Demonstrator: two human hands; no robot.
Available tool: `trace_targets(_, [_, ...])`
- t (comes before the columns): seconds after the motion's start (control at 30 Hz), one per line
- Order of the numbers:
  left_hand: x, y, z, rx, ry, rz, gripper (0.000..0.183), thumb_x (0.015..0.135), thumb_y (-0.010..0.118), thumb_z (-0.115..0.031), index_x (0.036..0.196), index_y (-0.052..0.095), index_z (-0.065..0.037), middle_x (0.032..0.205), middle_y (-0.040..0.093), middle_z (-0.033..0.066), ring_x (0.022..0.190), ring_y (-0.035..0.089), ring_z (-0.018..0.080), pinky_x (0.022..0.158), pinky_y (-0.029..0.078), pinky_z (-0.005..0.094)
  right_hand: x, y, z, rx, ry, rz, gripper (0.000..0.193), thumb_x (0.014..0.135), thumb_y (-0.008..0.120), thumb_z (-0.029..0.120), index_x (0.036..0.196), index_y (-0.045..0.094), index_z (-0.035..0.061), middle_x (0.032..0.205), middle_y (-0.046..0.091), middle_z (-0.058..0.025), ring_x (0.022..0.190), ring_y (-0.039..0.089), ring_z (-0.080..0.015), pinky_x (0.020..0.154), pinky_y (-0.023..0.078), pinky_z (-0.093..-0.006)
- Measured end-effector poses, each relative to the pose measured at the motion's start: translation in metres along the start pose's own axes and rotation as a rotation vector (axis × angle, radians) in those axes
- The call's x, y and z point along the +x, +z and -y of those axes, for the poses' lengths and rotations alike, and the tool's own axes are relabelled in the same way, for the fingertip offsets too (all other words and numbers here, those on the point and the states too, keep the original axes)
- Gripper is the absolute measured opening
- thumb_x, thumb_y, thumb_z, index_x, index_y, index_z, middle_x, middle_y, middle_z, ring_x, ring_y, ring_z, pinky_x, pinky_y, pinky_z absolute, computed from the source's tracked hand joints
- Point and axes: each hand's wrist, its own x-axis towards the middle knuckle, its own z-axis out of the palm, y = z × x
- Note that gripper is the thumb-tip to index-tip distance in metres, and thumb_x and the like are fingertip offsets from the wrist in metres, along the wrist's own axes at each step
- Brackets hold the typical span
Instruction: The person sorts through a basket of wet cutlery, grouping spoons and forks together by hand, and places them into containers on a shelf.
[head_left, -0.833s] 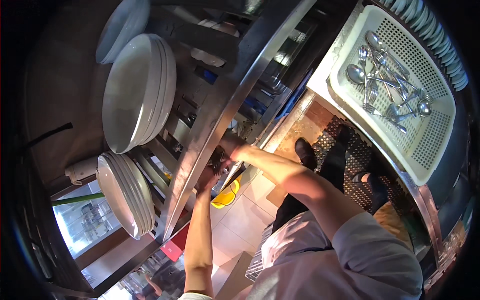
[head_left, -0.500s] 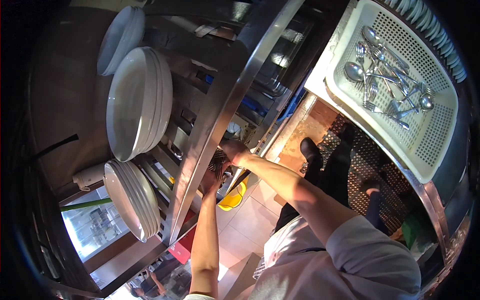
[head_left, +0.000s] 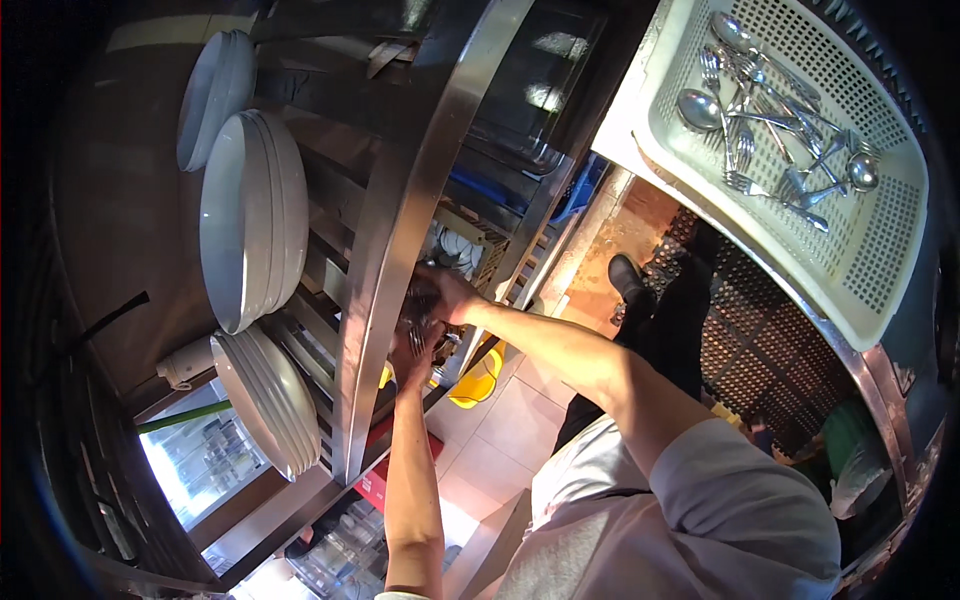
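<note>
Beneath the metal shelf's front rail, my two hands are close together around a bundle of forks. My left hand is closed at the tines' side, and my right hand curls over the upper part of the bundle. Shadow and the rail hide some of the fingers. More shiny cutlery lies just beside my left hand, too dim to tell apart. A basket with white pieces in it sits beyond my right hand on the lower level.
Stacked white oval plates and deep white dishes stand on the slatted shelf, behind its steel rail. To the right, a white perforated basket holds spoons and forks. A yellow container is below; a perforated mat covers some floor.
My hands have shifted slightly left with the forks, and the tines now show more clearly. The whole view has moved a little, uncovering more of the basket with white pieces.
</note>
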Motion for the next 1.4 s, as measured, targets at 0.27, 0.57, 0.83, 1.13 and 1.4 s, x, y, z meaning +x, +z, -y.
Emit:
trace_targets(0.27, [0.009, 0.011, 0.025, 0.317, 0.293, -0.105, 0.045, 0.09, 0.058, -0.003, 0.135, 0.05, -0.003, 0.131, 0.056, 0.0174, 0.122, 0.053, 0.0306, 0.106, 0.038, 0.0385, 0.023, -0.017, 0.032, 0.544, 0.177, -0.289, 0.073, 0.062, 0.078, 0.005, 0.131, 0.051, 0.0021, 0.119, 0.063, -0.0165, 0.113, 0.059, -0.0266, 0.103, 0.043, -0.0331])
trace_targets(0.57, [0.0, -0.009, 0.015, 0.109, 0.083, -0.118, 0.06, 0.084, 0.072, -0.043, 0.127, 0.056, -0.003, 0.114, 0.065, 0.0132, 0.109, 0.06, 0.0281, 0.097, 0.043, 0.038, 0.007, 0.003, 0.014, -0.152, -0.191, 0.013, 0.066, 0.069, 0.073, 0.021, 0.13, 0.052, 0.0075, 0.115, 0.064, -0.0224, 0.11, 0.061, -0.0373, 0.094, 0.049, -0.0395])
trace_targets(0.83, [0.042, 0.01, 0.01, -0.518, -0.058, -0.31, 0.054, 0.098, 0.055, -0.036, 0.137, 0.045, 0.0, 0.133, 0.052, 0.0115, 0.117, 0.053, 0.0206, 0.1, 0.041, 0.0331, 0.008, -0.005, 0.005, -0.332, -0.12, -0.103, 0.077, 0.071, 0.075, 0.021, 0.139, 0.039, 0.0134, 0.126, 0.056, -0.0201, 0.116, 0.056, -0.0384, 0.098, 0.048, -0.0417])
trace_targets(1.13, [0.019, -0.022, 0.102, -0.396, 0.17, -0.33, 0.042, 0.101, 0.049, -0.026, 0.132, 0.05, 0.003, 0.127, 0.056, 0.0133, 0.116, 0.054, 0.0223, 0.1, 0.042, 0.0349, -0.008, -0.026, 0.039, -0.276, -0.177, 0.003, 0.094, 0.057, 0.087, 0.015, 0.139, 0.041, 0.0129, 0.132, 0.051, -0.0175, 0.126, 0.048, -0.0349, 0.106, 0.042, -0.0376])
trace_targets(1.4, [0.017, -0.02, 0.057, 0.269, -0.027, -0.374, 0.046, 0.1, 0.052, -0.029, 0.134, 0.049, 0.001, 0.134, 0.054, 0.0189, 0.126, 0.05, 0.0276, 0.105, 0.038, 0.0376, -0.011, -0.02, 0.04, -0.302, -0.362, 0.147, 0.098, 0.054, 0.092, 0.028, 0.138, 0.044, 0.0081, 0.134, 0.051, -0.0188, 0.125, 0.049, -0.0379, 0.107, 0.041, -0.0418])
